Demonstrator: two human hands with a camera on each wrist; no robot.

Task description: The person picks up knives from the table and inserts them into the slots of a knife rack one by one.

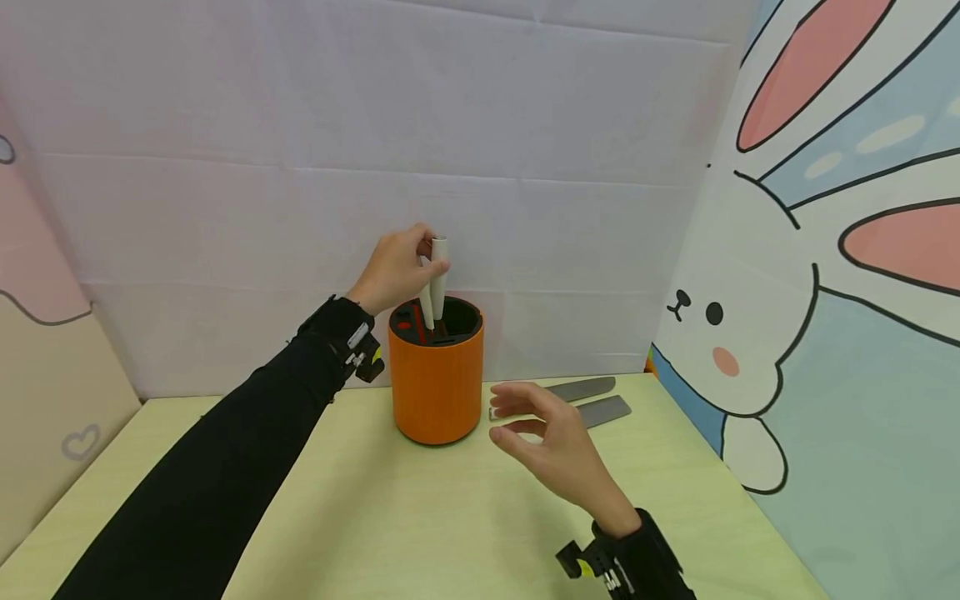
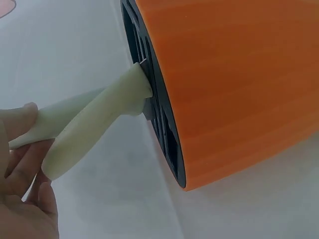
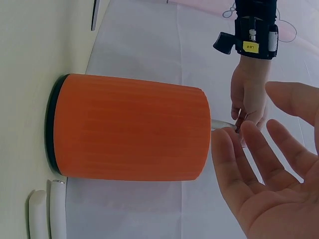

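Observation:
An orange knife block point(image 1: 437, 392) with a black slotted top stands upright near the back of the table. Two white-handled knives point(image 2: 94, 124) lean in its slots, their handles crossing in the left wrist view. My left hand point(image 1: 397, 265) reaches over the block from the left and pinches the farther handle between thumb and fingers. Lower right, my right hand point(image 1: 551, 442) hovers over the table with fingers loosely bent and nothing in them. Just beyond it lie two knives with grey blades point(image 1: 604, 410); my hand hides most of their white handles point(image 3: 58, 209) in the head view.
A pale yellow-green table point(image 1: 390, 517) carries everything. Close behind the block hangs a white cloth backdrop point(image 1: 300, 225). To the right stands a panel with a cartoon rabbit point(image 1: 750, 358). In the right wrist view, a thin dark-edged strip point(image 3: 94, 15) lies near the table's back edge.

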